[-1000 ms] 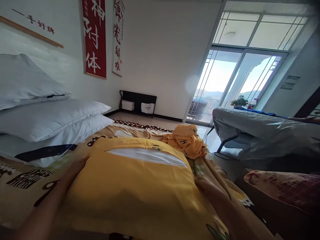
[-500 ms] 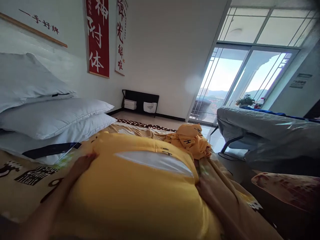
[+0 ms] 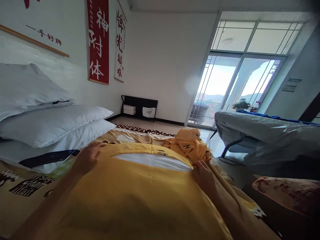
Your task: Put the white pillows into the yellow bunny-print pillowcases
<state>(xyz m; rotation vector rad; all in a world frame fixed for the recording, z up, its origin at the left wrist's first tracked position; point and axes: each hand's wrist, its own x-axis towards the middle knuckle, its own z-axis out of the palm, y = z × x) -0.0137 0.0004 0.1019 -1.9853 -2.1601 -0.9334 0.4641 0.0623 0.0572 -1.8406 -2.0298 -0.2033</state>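
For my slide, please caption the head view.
Left hand and right hand at a yellow pillowcase, white fabric showing through its opening.

Dim interior, backlit by a sliding glass door [image 3: 229, 88]
Its panes [image 3: 216, 76] glare white; a pale flare clouds the wall [image 3: 167, 63] just left; to its lower left, the left hand [image 3: 90, 157] blurs; to its lower right, shadow deepens
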